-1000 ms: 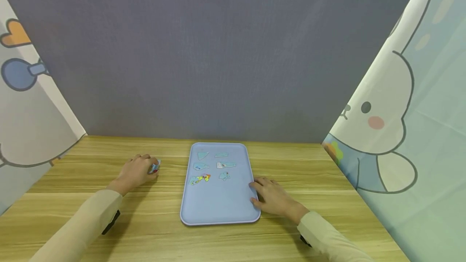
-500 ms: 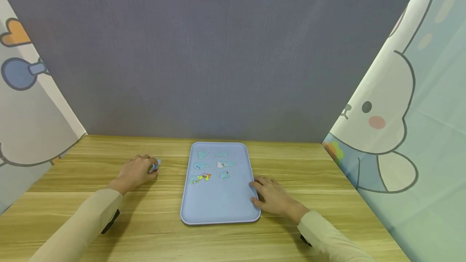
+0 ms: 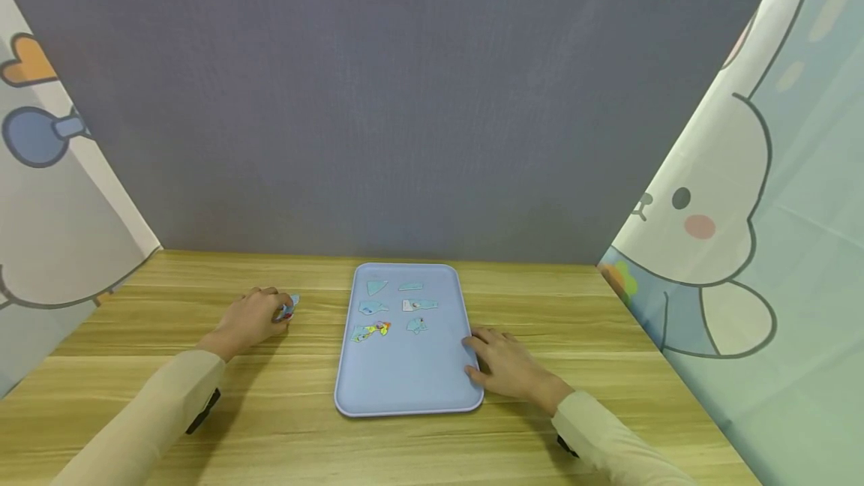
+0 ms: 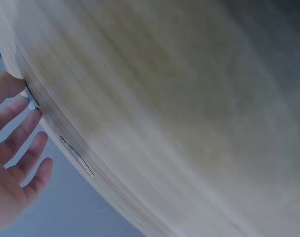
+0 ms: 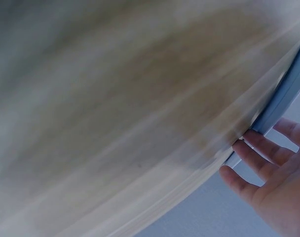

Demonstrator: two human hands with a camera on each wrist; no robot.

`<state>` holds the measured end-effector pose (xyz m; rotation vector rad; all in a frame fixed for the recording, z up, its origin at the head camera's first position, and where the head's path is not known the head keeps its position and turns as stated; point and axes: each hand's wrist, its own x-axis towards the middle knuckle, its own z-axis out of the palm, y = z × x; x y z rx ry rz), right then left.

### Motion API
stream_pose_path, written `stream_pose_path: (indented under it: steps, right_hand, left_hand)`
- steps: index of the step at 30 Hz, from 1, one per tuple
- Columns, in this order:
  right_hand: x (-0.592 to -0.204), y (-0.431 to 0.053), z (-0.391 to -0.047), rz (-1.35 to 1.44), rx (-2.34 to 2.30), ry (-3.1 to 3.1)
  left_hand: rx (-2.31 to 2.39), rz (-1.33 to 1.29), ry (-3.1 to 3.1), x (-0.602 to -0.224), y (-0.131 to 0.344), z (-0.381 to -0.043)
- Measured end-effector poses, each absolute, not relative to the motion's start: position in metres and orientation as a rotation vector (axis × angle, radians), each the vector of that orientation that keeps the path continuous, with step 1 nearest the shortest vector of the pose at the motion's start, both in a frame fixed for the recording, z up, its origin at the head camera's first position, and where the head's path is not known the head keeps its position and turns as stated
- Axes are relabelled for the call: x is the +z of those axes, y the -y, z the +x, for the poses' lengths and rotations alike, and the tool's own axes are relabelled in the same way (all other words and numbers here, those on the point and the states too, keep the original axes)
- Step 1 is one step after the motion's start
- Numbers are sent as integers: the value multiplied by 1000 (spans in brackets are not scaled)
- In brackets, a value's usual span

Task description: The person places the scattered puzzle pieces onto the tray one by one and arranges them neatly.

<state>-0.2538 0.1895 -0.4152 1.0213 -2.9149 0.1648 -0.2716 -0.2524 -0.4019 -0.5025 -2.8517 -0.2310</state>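
Note:
My left hand [image 3: 251,321] is low over the wooden table, left of the tray. Its thumb and index finger pinch a small light-blue puzzle piece [image 3: 286,312] with red print, partly hidden by the fingers. In the left wrist view the left hand [image 4: 17,153] has its other fingers loosely spread, and a flat piece [image 4: 77,157] lies on the table beside them. My right hand [image 3: 506,366] rests at the right rim of a pale blue tray [image 3: 405,388], fingers relaxed. The right wrist view shows the right hand [image 5: 278,173] with its fingertips by the tray's side [image 5: 283,94].
Several flat printed pieces lie in the tray's far half, among them a yellow and orange one [image 3: 371,331] and a pale strip [image 3: 420,305]. A grey panel [image 3: 378,111] stands behind the table [image 3: 297,433]. Printed cloths [image 3: 715,246] hang at both sides.
The left thumb has shifted very slightly at the puzzle piece. The right hand, the tray and the pieces in it look unchanged.

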Motion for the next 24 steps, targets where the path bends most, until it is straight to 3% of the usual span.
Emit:
stream_pose_path:
  steps: [24]
  right_hand:
    - [-416,-189,-254,1023,152,2901]
  left_hand:
    - [-171,-458,2848,-402,243,-273]
